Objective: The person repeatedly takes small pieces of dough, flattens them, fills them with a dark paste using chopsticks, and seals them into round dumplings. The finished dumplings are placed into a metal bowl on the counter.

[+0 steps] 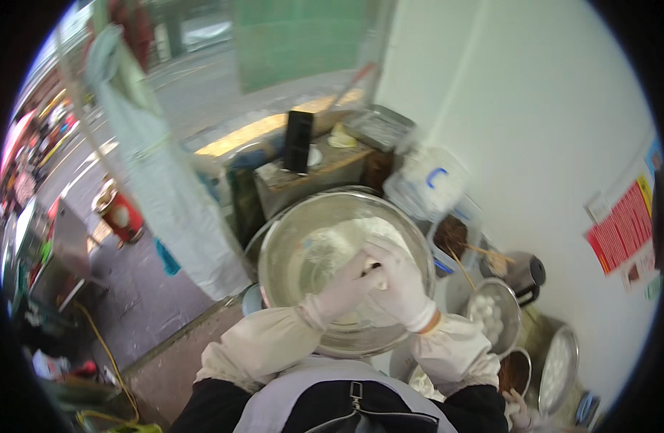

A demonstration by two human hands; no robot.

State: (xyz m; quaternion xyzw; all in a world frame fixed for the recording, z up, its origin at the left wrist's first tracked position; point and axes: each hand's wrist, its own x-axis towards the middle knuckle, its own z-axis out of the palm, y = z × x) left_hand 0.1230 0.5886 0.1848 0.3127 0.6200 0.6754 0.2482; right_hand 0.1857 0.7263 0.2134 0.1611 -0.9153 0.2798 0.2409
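Note:
My left hand [345, 281] and my right hand [399, 281], both in thin white gloves, meet over a wide steel bowl [277, 260]. Between the fingers is a small white lump with a dark spot [374, 266], largely hidden by them. It looks like dough around a dark filling, though blur leaves this unsure. Loose white powder [383, 230] lies on the far right side inside the bowl. Cream sleeve covers reach from my wrists up the forearms.
A dark phone [298, 142] stands upright beyond the bowl. Right of it are plastic boxes [434, 173], a tub of brown filling [451, 234] and a steel bowl of white balls [486, 319]. Another person's gloved hand [518, 408] is at lower right. A pale cloth [158, 173] hangs at left.

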